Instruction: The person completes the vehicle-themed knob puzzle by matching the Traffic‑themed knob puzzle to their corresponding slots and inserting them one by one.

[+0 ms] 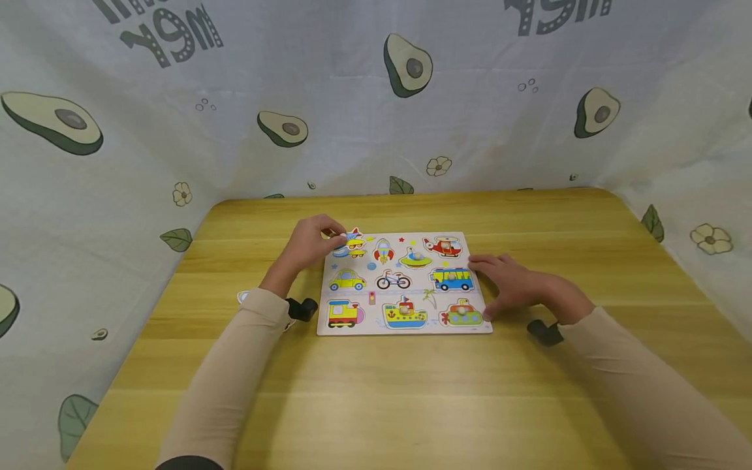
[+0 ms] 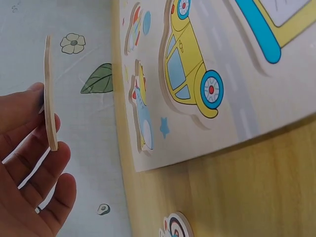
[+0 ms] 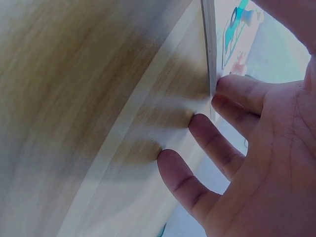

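Note:
My left hand (image 1: 310, 243) pinches a flat wooden airplane puzzle piece (image 1: 355, 236) over the upper-left corner of a peg puzzle board (image 1: 405, 329). In the left wrist view the piece (image 2: 50, 94) shows edge-on between thumb and fingers, raised off the board, near the airplane recess (image 2: 143, 118). My right hand (image 1: 508, 282) rests at the board's right edge with fingers spread. The right wrist view shows its fingertips (image 3: 170, 160) down at the tabletop and the board's side. Knobbed helicopter (image 1: 443, 247), bus (image 1: 452, 279), submarine (image 1: 461, 314), ship (image 1: 405, 314) and flying saucer (image 1: 416, 258) pieces sit in the board.
Car (image 1: 347, 280), bicycle (image 1: 393, 280), rocket (image 1: 384, 251) and train (image 1: 344, 314) pictures show in recesses without knobs. Loose pieces lie left of the board, partly behind my left forearm, one a patterned piece (image 2: 177, 226). A printed cloth (image 1: 352, 130) hangs behind the wooden table (image 1: 411, 398).

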Demonstrator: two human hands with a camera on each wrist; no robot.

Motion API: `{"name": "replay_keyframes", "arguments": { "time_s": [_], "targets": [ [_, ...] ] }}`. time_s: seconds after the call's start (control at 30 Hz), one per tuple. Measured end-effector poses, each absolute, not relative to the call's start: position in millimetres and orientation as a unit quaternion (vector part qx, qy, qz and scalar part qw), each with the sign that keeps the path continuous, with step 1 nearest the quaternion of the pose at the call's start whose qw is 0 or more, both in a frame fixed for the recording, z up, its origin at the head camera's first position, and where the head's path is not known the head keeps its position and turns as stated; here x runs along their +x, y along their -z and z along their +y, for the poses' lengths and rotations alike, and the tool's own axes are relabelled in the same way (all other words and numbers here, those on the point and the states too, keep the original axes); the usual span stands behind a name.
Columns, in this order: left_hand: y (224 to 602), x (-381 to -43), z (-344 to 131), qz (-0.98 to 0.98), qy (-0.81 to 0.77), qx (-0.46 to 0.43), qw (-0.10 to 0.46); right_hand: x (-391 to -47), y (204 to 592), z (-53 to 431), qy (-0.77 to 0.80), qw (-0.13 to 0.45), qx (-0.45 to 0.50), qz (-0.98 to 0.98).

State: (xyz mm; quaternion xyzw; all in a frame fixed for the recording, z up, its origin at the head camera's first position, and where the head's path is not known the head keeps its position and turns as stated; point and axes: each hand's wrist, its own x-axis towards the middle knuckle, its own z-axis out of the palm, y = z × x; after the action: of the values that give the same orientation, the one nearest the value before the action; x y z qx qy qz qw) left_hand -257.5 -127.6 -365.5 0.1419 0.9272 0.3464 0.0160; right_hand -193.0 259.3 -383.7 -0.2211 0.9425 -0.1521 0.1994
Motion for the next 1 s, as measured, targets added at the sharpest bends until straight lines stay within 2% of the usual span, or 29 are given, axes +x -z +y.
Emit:
{"name": "replay_keyframes", "arguments": {
  "time_s": [0.5, 1.0],
  "targets": [
    [393.3, -275.3, -123.6, 0.922, -0.375, 0.067, 0.065, -192.7, 386.1, 261.0, 0.155, 0.2, -0.215, 0.943],
    [407.1, -283.2, -121.8, 0.931, -0.351, 0.06, 0.077, -193.6, 386.0, 260.0, 0.151, 0.208, -0.205, 0.945]
  ]
}}
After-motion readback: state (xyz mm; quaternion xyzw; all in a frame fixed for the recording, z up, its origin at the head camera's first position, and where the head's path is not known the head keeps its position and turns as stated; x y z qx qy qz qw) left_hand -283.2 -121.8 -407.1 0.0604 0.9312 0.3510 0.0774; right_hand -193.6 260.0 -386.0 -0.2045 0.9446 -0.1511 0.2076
